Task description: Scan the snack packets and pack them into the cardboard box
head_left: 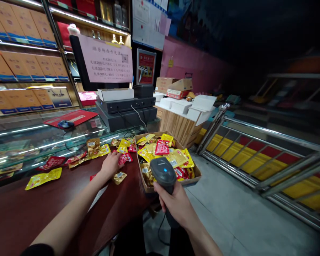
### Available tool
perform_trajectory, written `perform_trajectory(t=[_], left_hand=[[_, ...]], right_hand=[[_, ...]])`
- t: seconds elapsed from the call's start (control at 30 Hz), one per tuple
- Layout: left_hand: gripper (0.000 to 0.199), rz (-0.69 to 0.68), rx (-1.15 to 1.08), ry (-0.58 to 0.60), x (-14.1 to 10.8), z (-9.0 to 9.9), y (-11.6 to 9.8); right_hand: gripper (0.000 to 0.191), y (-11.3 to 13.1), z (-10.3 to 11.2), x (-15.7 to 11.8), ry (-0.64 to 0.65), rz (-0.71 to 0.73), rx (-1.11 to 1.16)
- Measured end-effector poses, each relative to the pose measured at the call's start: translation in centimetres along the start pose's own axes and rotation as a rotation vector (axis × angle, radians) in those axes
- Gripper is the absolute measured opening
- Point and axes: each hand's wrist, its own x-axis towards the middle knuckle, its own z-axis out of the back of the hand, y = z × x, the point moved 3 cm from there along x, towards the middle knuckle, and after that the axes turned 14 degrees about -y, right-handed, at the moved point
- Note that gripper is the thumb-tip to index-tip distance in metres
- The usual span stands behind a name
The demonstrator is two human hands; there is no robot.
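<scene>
My right hand [176, 201] is wrapped round a dark barcode scanner [163, 172] with a blue light on top, held over the near edge of an open cardboard box [144, 179]. Yellow, red and gold snack packets [177, 157] fill that box. On the dark red tabletop [117, 202], my left hand [112, 164] touches a red packet [125, 158]; its fingertips are partly lost against the packets, so its grip is unclear. A gold packet [120, 177] lies just beside it. Farther left are a yellow packet [44, 178] and a red packet [52, 162].
A glass counter [29, 137] borders the table, with a mouse [65, 124] on a red mat. Behind stands a monitor [76, 64] with a pink sign, above a black cash drawer [128, 119]. A metal railing [256, 131] runs along the right. A cable hangs below the scanner.
</scene>
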Motion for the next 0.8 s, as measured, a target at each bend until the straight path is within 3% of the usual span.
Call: perform_trajectory(t=[0.1, 0.23, 0.33, 0.43, 0.6, 0.8], left_hand=[[0.070, 0.097, 0.047, 0.025, 0.1, 0.1, 0.2], [0.048, 0.177, -0.082, 0.058, 0.5, 0.1, 0.4], [0.033, 0.228, -0.242, 0.025, 1.3, 1.1, 0.3], [0.038, 0.322, -0.528, -0.032, 2.3, 3.2, -0.8], [0.057, 0.406, -1.168, -0.111, 3.3, 6.5, -6.9], [0.058, 0.352, -1.539, 0.018, 2.9, 6.6, -17.5]], right_hand=[[0.043, -0.3, 0.2, -0.1, 0.000, 0.024, 0.003], [0.041, -0.8, 0.7, -0.3, -0.008, 0.033, 0.007], [0.043, -0.8, 1.4, -0.4, -0.027, 0.028, 0.039], [0.045, -0.1, 2.3, -0.4, -0.043, 0.028, 0.077], [0.048, 1.8, 4.1, -0.7, -0.114, -0.010, 0.109], [0.043, 3.6, 6.4, -1.1, -0.201, 0.008, 0.124]])
